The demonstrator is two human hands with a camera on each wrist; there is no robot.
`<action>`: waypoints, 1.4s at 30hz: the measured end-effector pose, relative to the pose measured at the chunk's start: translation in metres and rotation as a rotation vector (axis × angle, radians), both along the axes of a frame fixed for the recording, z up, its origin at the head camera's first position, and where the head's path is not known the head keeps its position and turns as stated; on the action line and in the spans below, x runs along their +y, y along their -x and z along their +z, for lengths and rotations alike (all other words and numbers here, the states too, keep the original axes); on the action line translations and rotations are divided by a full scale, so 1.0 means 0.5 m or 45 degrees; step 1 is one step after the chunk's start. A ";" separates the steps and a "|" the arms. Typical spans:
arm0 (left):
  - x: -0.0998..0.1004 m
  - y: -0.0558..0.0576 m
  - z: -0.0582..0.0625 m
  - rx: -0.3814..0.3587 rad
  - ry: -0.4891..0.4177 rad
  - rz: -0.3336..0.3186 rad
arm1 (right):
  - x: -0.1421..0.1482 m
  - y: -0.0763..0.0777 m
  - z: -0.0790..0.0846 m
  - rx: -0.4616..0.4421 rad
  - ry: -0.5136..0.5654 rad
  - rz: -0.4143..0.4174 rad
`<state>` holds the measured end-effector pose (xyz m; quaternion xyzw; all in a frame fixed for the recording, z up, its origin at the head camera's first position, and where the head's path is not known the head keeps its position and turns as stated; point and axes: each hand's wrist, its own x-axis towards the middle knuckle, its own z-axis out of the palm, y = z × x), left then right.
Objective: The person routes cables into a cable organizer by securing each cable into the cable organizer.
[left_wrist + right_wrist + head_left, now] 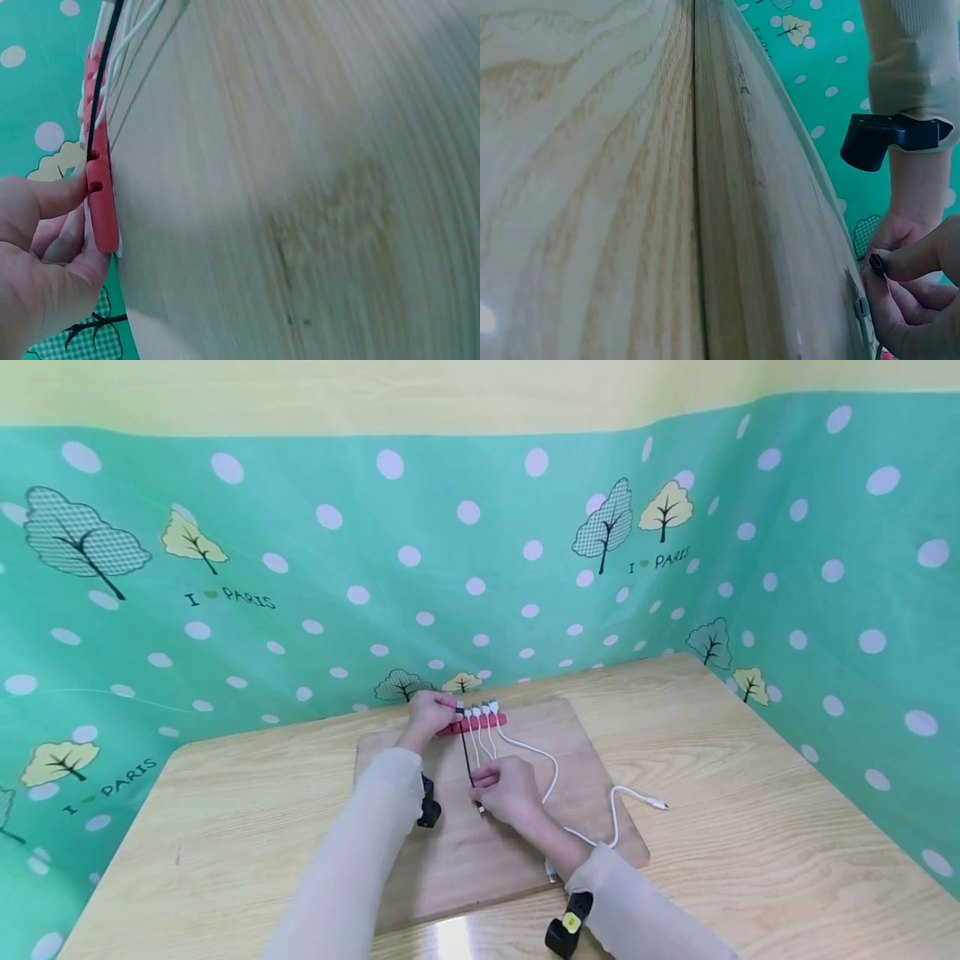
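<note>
A red slotted cable holder (491,721) lies near the far edge of a wooden board. A black USB cable (468,756) runs from it toward me. My left hand (429,717) pinches the cable's far plug at the holder. In the left wrist view, the left hand (45,255) wraps the end of the red holder (105,217), thumb beside the slot where the black cable (100,97) lies. My right hand (513,792) pinches the cable's near end; in the right wrist view a small black plug (877,263) shows between thumb and forefinger of that hand (919,300).
Several white cables (483,713) sit side by side in the holder. A loose white cable (615,818) curves over the board's right edge, its plug (657,803) on the table. The wooden board (442,885) lies on a wooden table (247,827). A green dotted curtain (300,568) stands behind.
</note>
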<state>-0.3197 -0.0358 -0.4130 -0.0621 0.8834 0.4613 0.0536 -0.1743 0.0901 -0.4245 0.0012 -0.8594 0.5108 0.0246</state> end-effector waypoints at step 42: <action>-0.021 -0.007 0.002 -0.016 -0.142 0.102 | 0.021 0.010 0.007 -0.080 0.015 0.043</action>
